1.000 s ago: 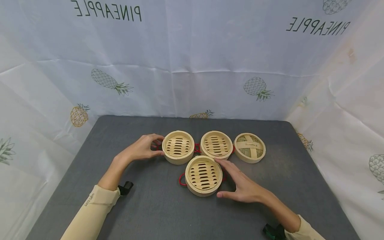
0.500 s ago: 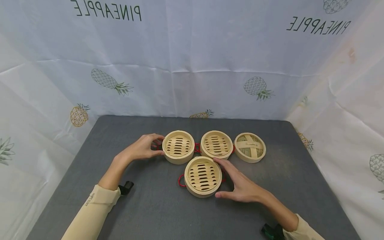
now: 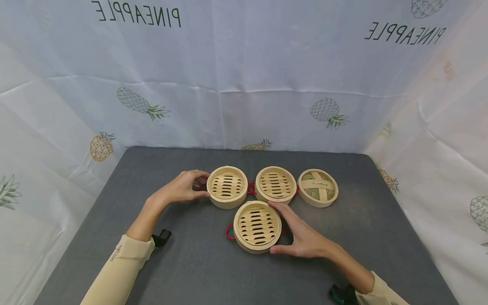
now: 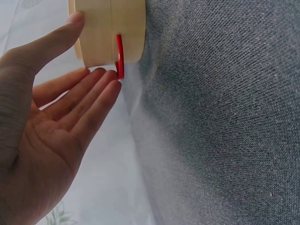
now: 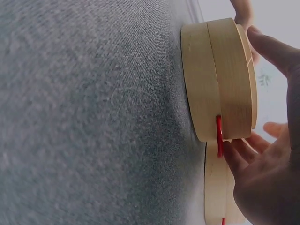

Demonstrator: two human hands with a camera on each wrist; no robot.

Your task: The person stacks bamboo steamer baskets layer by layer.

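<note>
Four round bamboo pieces stand on the dark table. My left hand (image 3: 183, 187) is at the left side of the back-left steamer basket (image 3: 227, 187). In the left wrist view its thumb tip lies on the basket wall, and nearly straight fingers (image 4: 93, 93) reach up to the red handle (image 4: 120, 56). My right hand (image 3: 301, 237) holds the right side of the front steamer basket (image 3: 257, 227), index finger behind and thumb in front. From the right wrist view, a red handle (image 5: 219, 133) sticks out beside its fingertips. Both baskets have slotted floors.
A second slotted basket (image 3: 275, 184) stands at the back, directly behind the front one. To its right lies a woven bamboo lid (image 3: 318, 188). The grey table (image 3: 213, 271) ends at a white cloth (image 3: 244, 118) printed with pineapples.
The front basket has slid slightly toward me and left along with my right hand, leaving it a little farther from the back row. My left hand has stayed in place.
</note>
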